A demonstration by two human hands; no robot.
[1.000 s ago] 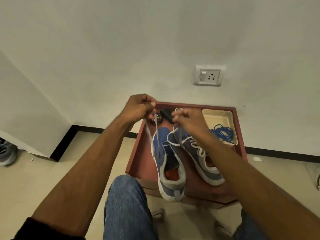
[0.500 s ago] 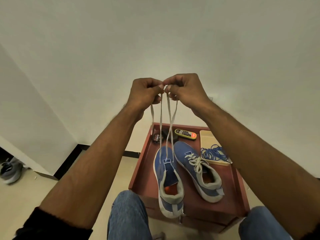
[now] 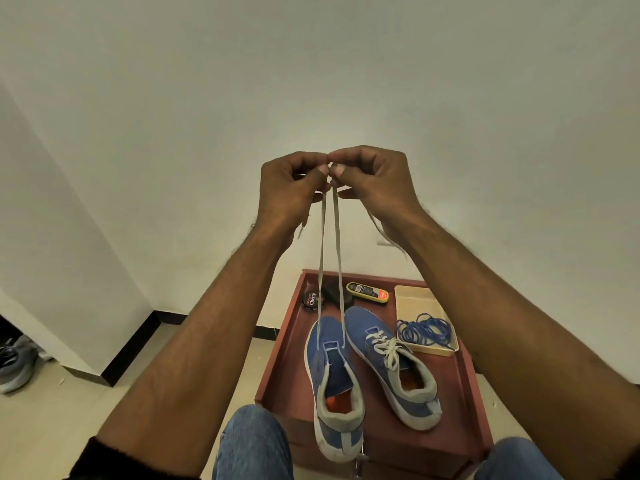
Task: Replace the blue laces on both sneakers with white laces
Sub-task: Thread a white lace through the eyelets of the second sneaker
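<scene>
Both ends of the flat white woven lace [image 3: 335, 237] are pinched high in the middle of the frame, where the left hand [image 3: 291, 188] and the right hand [image 3: 374, 183] meet thumb to thumb. Each grip is closed on its own end between thumb and curled forefinger, and short tails are seen hanging below each wrist.

From the grips the two strands run almost straight down and slightly apart, taut, to the bottom eyelets of the left blue fabric sneaker with grey collar [image 3: 334, 386], which lies directly beneath the hands in the lower centre. Its long axis runs toe-up, heel-down in the frame, so the strands rise from near the toe end of the eyelet row. Only that lowest row appears to be threaded; the eyelets above it are judged still empty. Neither hand is clearly nearer the shoe; each stands over its own side, so the coming crossing would be made from a level, even start.

Just to the right, the second blue sneaker [image 3: 391, 365] is already laced in white. Further right, the removed blue laces [image 3: 424, 332] are coiled in a shallow cream tray [image 3: 415, 299]. All of it is carried on the reddish-brown wooden table [image 3: 453, 386].
</scene>
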